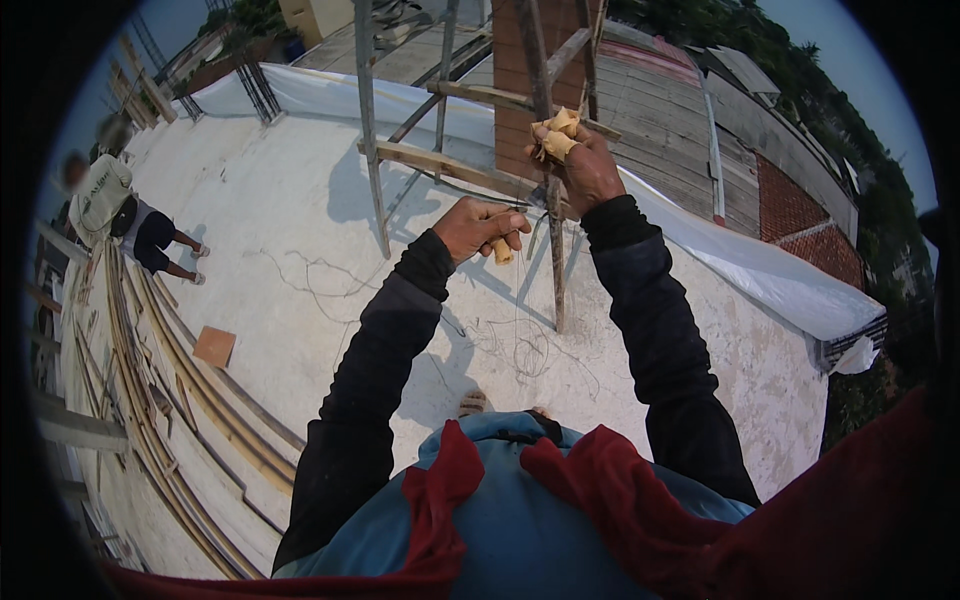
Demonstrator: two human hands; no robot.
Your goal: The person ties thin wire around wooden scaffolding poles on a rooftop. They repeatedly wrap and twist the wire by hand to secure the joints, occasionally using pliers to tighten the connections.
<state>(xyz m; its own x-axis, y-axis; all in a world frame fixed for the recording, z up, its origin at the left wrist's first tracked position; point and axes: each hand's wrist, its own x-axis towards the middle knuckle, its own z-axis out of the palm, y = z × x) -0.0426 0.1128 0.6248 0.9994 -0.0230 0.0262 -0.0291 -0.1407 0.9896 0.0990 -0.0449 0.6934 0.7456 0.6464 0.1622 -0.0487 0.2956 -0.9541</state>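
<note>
My left hand (482, 228) is closed in a pinch over the pale roof floor. Below its fingers a small tan roll (502, 252) pokes out, and a thin dark line hangs down from there. Higher and to the right, my right hand (588, 168) is closed around a crumpled tan bundle (558, 134), its material unclear. A small greyish flat piece (540, 194) shows between the two hands; whether either holds it cannot be seen. Just behind both hands stands a wooden trestle (558, 258) of rough poles and crosspieces.
Loose wire (530, 350) lies tangled near my feet. Long wooden strips (215, 400) are piled at left, beside a square brown tile (214, 346). A person (125, 215) bends at far left. White sheeting (740, 265) covers the roof's edge; a brick-coloured column (512, 90) rises behind the trestle.
</note>
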